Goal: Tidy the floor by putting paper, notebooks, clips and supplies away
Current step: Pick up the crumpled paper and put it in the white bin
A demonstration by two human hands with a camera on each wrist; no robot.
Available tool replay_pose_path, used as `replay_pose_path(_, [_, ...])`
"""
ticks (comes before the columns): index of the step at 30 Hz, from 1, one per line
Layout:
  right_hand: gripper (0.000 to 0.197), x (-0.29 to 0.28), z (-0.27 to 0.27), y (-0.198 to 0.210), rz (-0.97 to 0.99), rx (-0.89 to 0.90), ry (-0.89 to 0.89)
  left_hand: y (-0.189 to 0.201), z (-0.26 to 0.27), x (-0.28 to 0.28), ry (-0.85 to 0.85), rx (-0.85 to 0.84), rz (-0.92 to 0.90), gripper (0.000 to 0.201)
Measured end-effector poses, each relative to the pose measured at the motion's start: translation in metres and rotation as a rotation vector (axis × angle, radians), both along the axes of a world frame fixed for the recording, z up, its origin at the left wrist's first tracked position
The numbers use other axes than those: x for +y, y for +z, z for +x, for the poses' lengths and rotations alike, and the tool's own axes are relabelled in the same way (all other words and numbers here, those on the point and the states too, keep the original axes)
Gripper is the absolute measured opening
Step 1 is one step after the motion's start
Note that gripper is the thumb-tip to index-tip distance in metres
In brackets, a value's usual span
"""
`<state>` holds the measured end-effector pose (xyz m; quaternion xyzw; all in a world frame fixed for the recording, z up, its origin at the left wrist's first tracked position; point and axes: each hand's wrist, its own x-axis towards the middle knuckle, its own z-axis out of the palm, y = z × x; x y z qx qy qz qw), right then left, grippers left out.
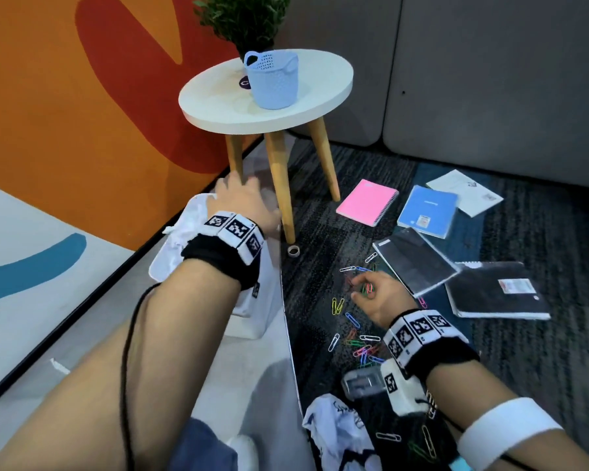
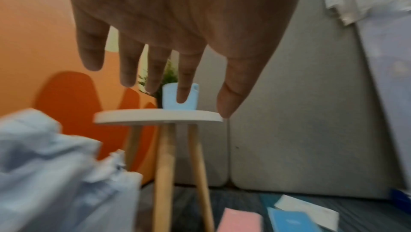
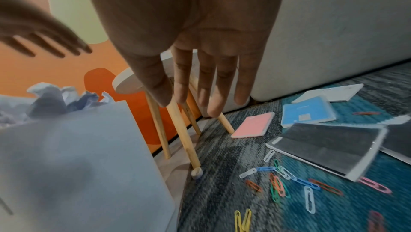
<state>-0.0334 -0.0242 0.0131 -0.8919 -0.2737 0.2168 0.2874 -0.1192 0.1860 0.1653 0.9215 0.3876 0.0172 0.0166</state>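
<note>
Coloured plastic paper clips (image 1: 357,338) lie scattered on the dark carpet at lower centre, beneath the right hand (image 1: 380,295), whose fingers hang straight and empty. Left hand (image 1: 242,202), fingers spread, hovers over the white bin of crumpled paper (image 1: 198,239) at centre left. Pink spiral notebook (image 1: 368,202) lies centre right.

Pink notebook (image 1: 368,202), blue notebook (image 1: 427,211), multicoloured clips (image 1: 363,348)
</note>
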Motion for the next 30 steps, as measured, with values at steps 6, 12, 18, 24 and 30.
replay_pose_path(6, [0.019, -0.026, -0.019, -0.038, -0.15, 0.039, 0.021, -0.066, 0.029, -0.08, -0.325, 0.255, -0.104, 0.05])
replay_pose_path(12, [0.019, -0.05, -0.037, -0.068, -0.251, 0.075, 0.01, -0.162, 0.012, -0.122, -0.343, 0.488, -0.312, 0.053])
replay_pose_path(18, [0.021, -0.071, -0.056, -0.104, -0.349, 0.275, 0.006, -0.223, -0.023, -0.135, -0.292, 0.598, -0.411, 0.055])
replay_pose_path(24, [0.061, -0.09, -0.101, -0.143, -0.635, 0.417, 0.258, -0.261, -0.055, -0.158, -0.297, 0.695, -0.505, 0.049])
replay_pose_path(30, [0.048, -0.077, -0.128, -0.159, -0.783, 0.393, 0.385, -0.265, -0.047, -0.163, -0.333, 0.643, -0.483, 0.047])
